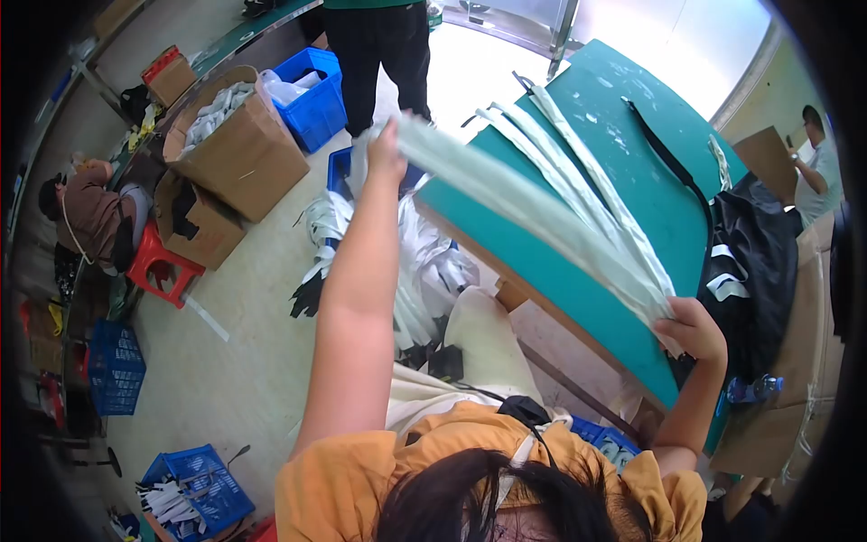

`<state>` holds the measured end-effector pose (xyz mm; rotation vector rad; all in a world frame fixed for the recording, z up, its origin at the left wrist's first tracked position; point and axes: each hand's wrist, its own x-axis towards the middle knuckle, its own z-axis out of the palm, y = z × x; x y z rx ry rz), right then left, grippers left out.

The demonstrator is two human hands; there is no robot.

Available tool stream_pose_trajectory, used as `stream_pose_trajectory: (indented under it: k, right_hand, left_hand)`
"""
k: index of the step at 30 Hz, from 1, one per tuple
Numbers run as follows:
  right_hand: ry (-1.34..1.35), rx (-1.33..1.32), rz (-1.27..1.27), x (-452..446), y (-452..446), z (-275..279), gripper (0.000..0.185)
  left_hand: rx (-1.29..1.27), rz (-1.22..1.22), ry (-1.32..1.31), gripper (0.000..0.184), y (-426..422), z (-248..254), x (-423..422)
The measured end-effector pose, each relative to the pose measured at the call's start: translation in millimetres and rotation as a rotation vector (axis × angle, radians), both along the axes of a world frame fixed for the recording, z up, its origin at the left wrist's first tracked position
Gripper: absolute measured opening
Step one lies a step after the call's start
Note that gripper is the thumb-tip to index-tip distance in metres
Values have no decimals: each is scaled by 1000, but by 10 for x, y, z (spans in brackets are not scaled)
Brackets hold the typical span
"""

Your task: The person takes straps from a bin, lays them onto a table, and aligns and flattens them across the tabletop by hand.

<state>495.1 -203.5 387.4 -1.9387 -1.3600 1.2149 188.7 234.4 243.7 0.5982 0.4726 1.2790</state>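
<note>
A long whitish strip point(524, 203), seemingly a plastic sleeve, stretches across the green table's near edge between my hands. My left hand point(388, 155) is closed round its far end, raised beyond the table's corner; that end is blurred by motion. At the table's right front, my right hand point(694, 327) pinches its near end. More white-wrapped strips point(591, 181) fan out on the tabletop, their near ends converging at my right hand. Dark ends stick out of some of them. Whether my right fingers also grip these is hard to tell.
The green table point(587, 334) carries a black strap point(664, 149) and black fabric point(759, 262). White strips hang over a blue crate point(340, 167) beside my legs. Cardboard boxes point(262, 163), a red stool point(163, 266) and a seated person point(99, 212) are left; another person point(375, 54) stands ahead.
</note>
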Motion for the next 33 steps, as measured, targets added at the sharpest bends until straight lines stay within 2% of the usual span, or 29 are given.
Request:
stream_pose_trajectory:
  k: [1, 3, 5, 8, 10, 11, 12, 13, 14, 15, 16, 17, 18, 19, 20, 21, 22, 23, 25, 26, 27, 29, 30, 31, 33]
  right_hand:
    - [-10, 14, -77, 109, -58, -5, 12]
    - [-2, 17, -196, 340, -182, -82, 12]
    - [30, -7, -275, 580, -272, -227, 14]
    - [-34, -50, -275, 1089, -348, -705, 16]
    - [-59, -152, -295, 1223, -335, -939, 17]
    - [-61, -223, -332, 1233, -266, -989, 18]
    - [-62, -291, -365, 1229, -202, -1054, 19]
    - [-107, -262, -334, 1289, -194, -1164, 20]
    - [-151, -236, -296, 1407, -231, -1287, 21]
    - [-191, -207, -256, 1495, -259, -1392, 23]
    - [-199, -185, -268, 1523, -275, -1426, 26]
    - [-180, -190, -295, 1486, -261, -1397, 24]
    - [-328, -213, -275, 1478, -242, -1381, 22]
    - [-479, -232, -257, 1486, -252, -1357, 20]
    - [-683, -259, -249, 1521, -291, -1351, 21]
    - [-886, -279, -245, 1524, -306, -1328, 23]
    - [-1265, -74, -176, 1201, -264, -1140, 29]
    - [-1393, 146, -203, 1068, -122, -1108, 28]
    - [-516, 532, -440, 84, 483, -855, 17]
    - [-302, 493, -357, -458, 703, -733, 8]
    - [42, 413, -221, -697, 839, -921, 5]
    - [202, 159, 201, -1301, 1154, -1232, 13]
    - [216, 43, 390, -1528, 1327, -1495, 16]
    - [133, 53, 521, -1731, 1464, -1807, 20]
    - [252, 38, 455, -2070, 1673, -2610, 20]
  left_hand:
    - [145, -74, 55, 29, 96, 272, 202]
    - [230, -84, 256, 35, 105, 724, 699]
    - [104, -240, 323, 39, -142, 1019, 1038]
    - [-62, -270, 684, 53, -34, 440, 1246]
    - [-57, -200, 907, 47, -232, 194, 976]
    - [104, 20, 964, 42, -227, -157, 812]
    - [269, 244, 1014, 37, -245, -484, 623]
    - [359, 426, 907, 25, -530, -458, 379]
    - [421, 477, 806, 26, -561, -776, 92]
    - [465, 551, 909, 26, -739, -940, -233]
    - [272, 495, 949, 25, -1000, -994, -523]
    - [228, 572, 937, 24, -1129, -1379, -830]
    - [99, 602, 958, 27, -1325, -1605, -1085]
    - [52, 648, 1259, 29, -1545, -1757, -1357]
    - [48, 736, 1437, 33, -1649, -2271, -1677]
    - [-195, 648, 1340, 35, -1813, -2671, -1915]
    - [-361, 646, 1430, 36, -1997, -2782, -2019]
    - [-428, 628, 1507, 38, -2175, -2657, -2006]
    - [-371, 504, 1588, 44, -2355, -2562, -1963]
    - [-325, 498, 1632, 48, -2381, -2566, -1917]
    - [-275, 491, 1673, 51, -2394, -2578, -1862]
    - [-213, 499, 1698, 57, -2371, -2551, -1774]
    - [-204, 516, 1684, 59, -2341, -2506, -1738]
    - [-197, 533, 1668, 62, -2315, -2487, -1733]
    - [-207, 517, 1658, 64, -2269, -2588, -1819]
